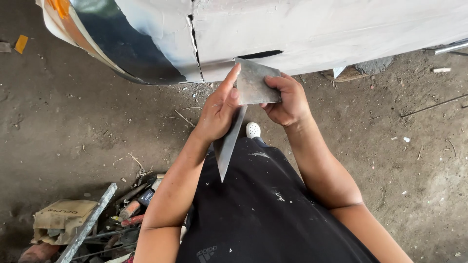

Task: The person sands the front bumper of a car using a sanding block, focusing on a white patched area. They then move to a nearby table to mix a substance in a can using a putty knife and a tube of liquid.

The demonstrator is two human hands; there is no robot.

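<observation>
Holding metal sheet (256, 85) | right hand (287, 102) pinching edge | left hand (219, 109) underneath

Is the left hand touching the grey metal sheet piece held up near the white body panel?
Touching. In the head view the left hand has its fingers pressed along the left edge of the grey metal sheet, which the right hand grips from the other side.

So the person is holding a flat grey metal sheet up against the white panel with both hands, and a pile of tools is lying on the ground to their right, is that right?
One detail is off. In the head view the pile of tools lies on the ground to the person's left, not their right. The rest holds: the left hand and right hand hold the flat grey metal sheet up against the white panel.
</observation>
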